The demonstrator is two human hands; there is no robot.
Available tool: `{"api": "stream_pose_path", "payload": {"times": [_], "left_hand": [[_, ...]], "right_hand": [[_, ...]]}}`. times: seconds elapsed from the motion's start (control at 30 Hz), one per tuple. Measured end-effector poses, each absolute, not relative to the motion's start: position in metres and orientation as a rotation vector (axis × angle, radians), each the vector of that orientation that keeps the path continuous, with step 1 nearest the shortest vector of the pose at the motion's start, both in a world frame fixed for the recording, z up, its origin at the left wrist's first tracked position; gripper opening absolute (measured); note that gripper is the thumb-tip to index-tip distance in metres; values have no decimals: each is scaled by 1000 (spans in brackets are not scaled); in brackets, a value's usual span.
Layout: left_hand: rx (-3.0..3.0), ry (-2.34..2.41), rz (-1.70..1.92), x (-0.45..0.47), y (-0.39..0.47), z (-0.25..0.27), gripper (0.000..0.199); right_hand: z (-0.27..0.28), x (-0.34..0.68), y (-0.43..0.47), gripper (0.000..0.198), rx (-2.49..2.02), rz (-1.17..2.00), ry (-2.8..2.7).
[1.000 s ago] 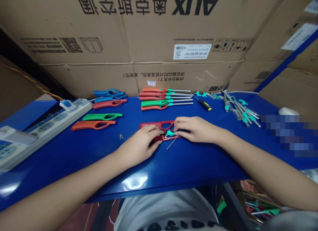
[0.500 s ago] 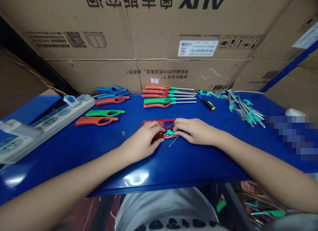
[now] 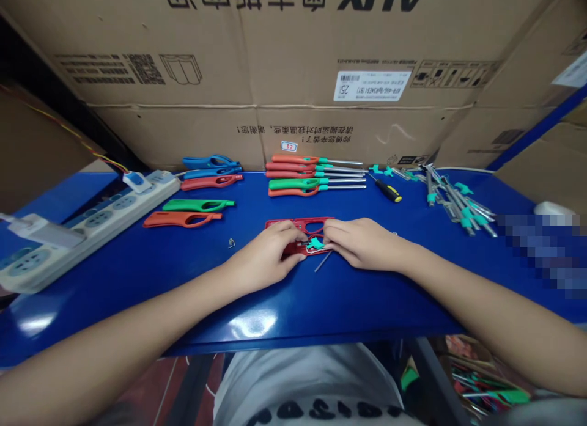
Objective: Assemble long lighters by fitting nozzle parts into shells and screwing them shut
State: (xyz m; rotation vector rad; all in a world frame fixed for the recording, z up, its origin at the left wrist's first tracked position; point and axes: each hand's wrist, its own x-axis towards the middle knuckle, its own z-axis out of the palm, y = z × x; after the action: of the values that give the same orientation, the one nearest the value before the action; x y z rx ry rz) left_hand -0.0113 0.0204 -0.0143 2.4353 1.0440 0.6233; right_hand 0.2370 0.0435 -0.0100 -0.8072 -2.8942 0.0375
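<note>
My left hand (image 3: 270, 250) is closed on the left end of a red lighter casing half (image 3: 296, 248) lying on the table. Inside that half sit a teal trigger (image 3: 316, 242) and a thin white wire. My right hand (image 3: 360, 242) has its fingers pinched together at the casing's right end, beside the trigger; what they grip is hidden. Just behind lies the matching red casing half (image 3: 308, 225), partly covered by my fingers. A thin metal rod (image 3: 323, 261) sticks out toward me below my right fingertips. Left of my left hand is a small metal piece (image 3: 232, 242).
Several lighters with metal tubes (image 3: 298, 184) lie at the back, with several coloured casings (image 3: 190, 218) to their left. A screwdriver (image 3: 387, 190) and a pile of metal tubes (image 3: 454, 197) are at right. A power strip (image 3: 98, 224) runs along the left.
The view has shifted slightly, so everything sits a little further right. Both hands keep nearly the same hold around the red casing, with only slight finger movement.
</note>
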Motion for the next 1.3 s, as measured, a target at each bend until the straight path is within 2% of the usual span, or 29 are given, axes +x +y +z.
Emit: {"api": "stream_pose_path", "payload": {"times": [0.3, 0.6, 1.3], "left_hand": [[2464, 1054, 589, -12, 20, -14, 19], [2544, 1058, 572, -10, 16, -13, 36], [2552, 1127, 567, -9, 15, -15, 41]], "right_hand": [[-8, 235, 42, 22, -784, 4, -2924], [-2, 233, 39, 16, -829, -47, -2996], [-11, 240, 44, 18, -667, -152, -2914]]}}
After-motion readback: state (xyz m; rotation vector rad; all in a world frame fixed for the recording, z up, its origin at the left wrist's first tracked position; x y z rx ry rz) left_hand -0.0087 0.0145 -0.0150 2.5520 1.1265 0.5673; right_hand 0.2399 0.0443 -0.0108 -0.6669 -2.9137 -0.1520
